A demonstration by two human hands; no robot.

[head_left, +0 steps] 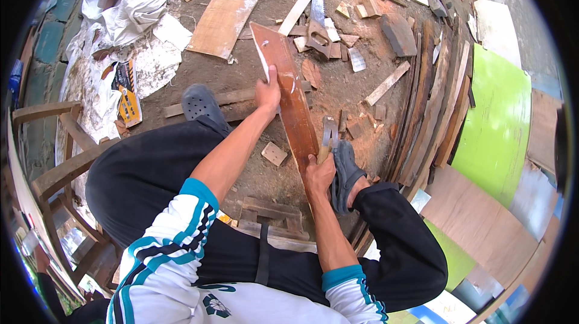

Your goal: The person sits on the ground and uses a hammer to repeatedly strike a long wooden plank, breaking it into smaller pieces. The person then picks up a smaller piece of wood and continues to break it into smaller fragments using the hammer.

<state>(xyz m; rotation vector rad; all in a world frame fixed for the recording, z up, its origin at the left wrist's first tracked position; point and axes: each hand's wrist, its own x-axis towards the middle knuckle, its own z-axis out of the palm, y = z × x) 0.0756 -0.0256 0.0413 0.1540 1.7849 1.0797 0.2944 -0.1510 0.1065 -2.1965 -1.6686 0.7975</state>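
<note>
The left hand (pixel 268 92) is clamped around the upper part of a long reddish-brown plank (pixel 288 92), which slants over the dirt ground (pixel 253 65) between the person's shoes. The right hand (pixel 318 174), at the plank's lower end, grips a chisel (pixel 329 134) just right of the plank. A handsaw (pixel 318 13) lies beyond the plank's far end.

Outdoor carpentry yard: dirt ground, wood offcuts (pixel 386 83), handsaw (pixel 318 7), stacked planks (pixel 431 107).

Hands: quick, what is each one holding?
Left hand: fingers closed around the reddish-brown wooden board.
Right hand: fingers closed on the handle of a flat metal blade tool, maybe a chisel.
</note>
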